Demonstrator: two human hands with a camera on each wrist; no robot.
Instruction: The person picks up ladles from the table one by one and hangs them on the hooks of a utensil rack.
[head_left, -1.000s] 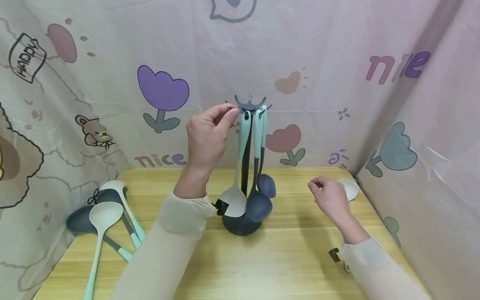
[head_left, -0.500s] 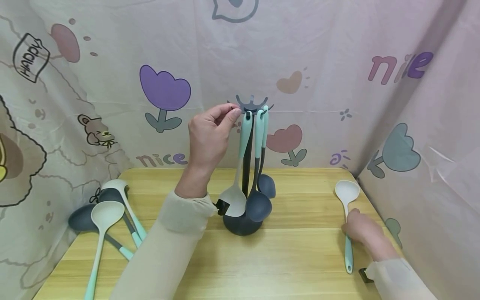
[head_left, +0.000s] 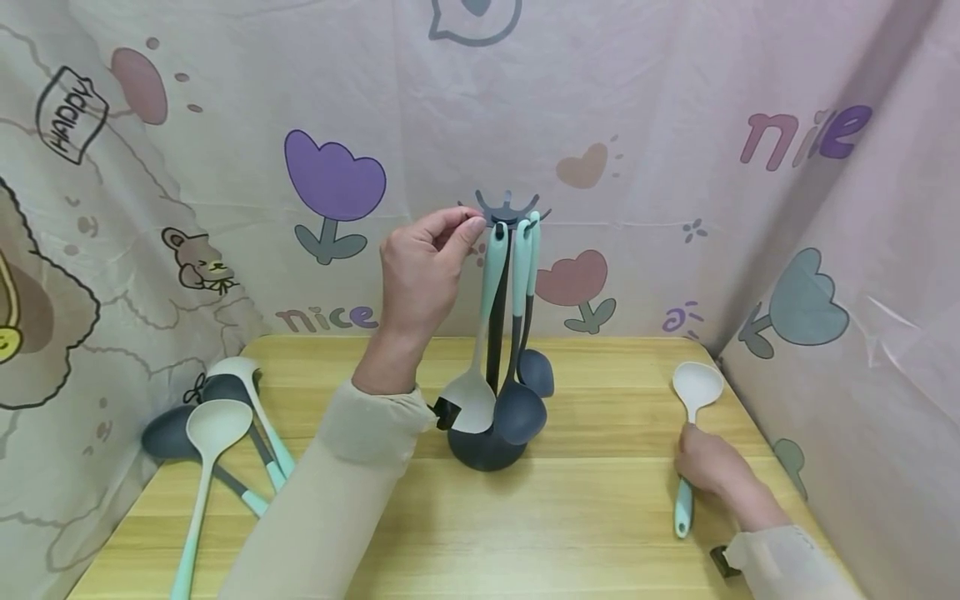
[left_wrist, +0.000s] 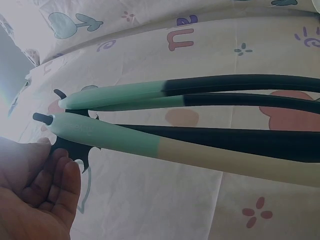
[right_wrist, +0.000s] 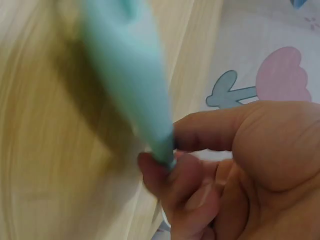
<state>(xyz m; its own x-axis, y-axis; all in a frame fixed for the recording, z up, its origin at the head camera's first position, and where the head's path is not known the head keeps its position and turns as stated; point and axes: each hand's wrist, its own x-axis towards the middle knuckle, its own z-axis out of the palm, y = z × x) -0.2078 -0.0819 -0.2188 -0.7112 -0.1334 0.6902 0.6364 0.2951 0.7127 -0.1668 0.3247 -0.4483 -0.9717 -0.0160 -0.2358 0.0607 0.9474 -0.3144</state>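
At the right of the table my right hand point(head_left: 716, 462) pinches a white spoon point(head_left: 697, 383) by its handle, where the mint part point(right_wrist: 130, 70) begins. The mint end is tilted toward me, and the right wrist view shows it blurred, above its shadow. My left hand point(head_left: 420, 267) is raised at the top of a dark utensil rack point(head_left: 486, 454), thumb and fingers pinching one of its hooks. From other hooks hang a white spoon point(head_left: 467, 402) and two dark mint-handled utensils, one a rounded dark spoon point(head_left: 520, 414). The left wrist view shows their mint handles point(left_wrist: 100, 132) beside the left fingers.
On the table's left side lie several more utensils: a white ladle point(head_left: 217, 422) in front, a dark ladle point(head_left: 168, 433), and others partly overlapped behind them. A printed curtain point(head_left: 637, 67) encloses the back and both sides of the wooden table point(head_left: 585, 517).
My right hand has come down from above the table to the white spoon, taken hold of its handle and shifted it slightly. The left hand keeps its hold on the rack.
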